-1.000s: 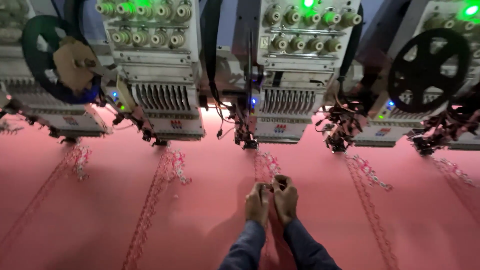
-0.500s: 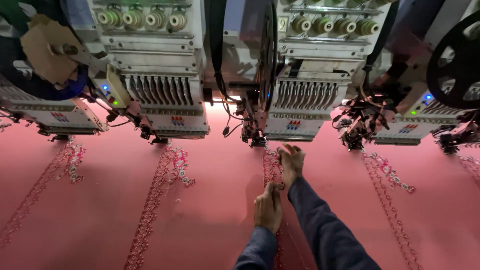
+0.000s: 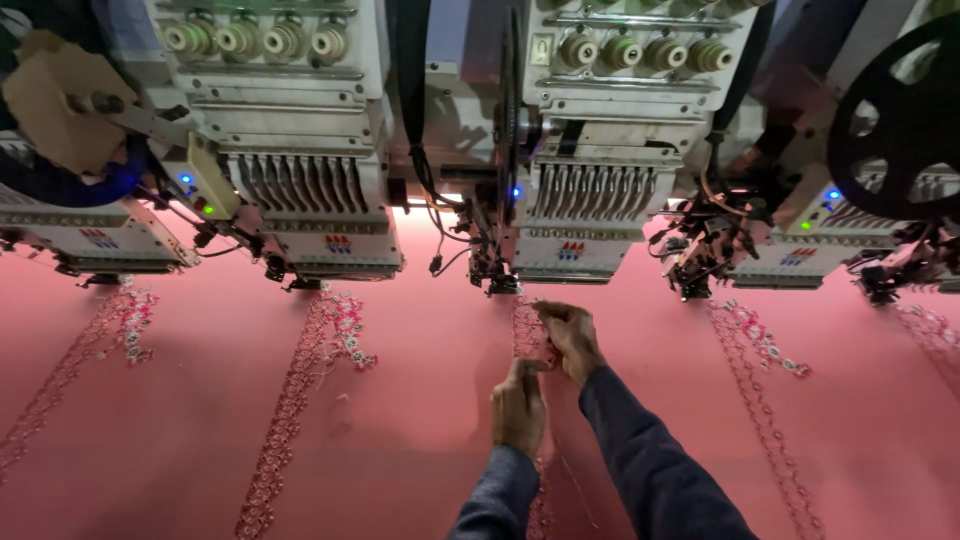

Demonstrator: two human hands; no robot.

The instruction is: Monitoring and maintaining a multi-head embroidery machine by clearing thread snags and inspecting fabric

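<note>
Spanning the whole view: pink cloth [image 3: 420,420], stretched flat as the surface, stitched with several parallel motif bands running away from the viewer. Above it, a row of embroidery heads; the middle head [image 3: 590,215] stands directly beyond the hands, its needle foot just past the far end of the centre band [image 3: 527,335]. That band, a narrow strip of pink and white stitching, has its long axis pointing from the viewer toward the head and passes between the two hands. Right hand [image 3: 572,338], the nearer to the needles, lies at the band's right edge, fingers curled in a pinch on something too fine to identify, possibly a thread. Left hand [image 3: 520,405], closer to the viewer, rests on the band, fingers bunched; contents cannot be told.
</note>
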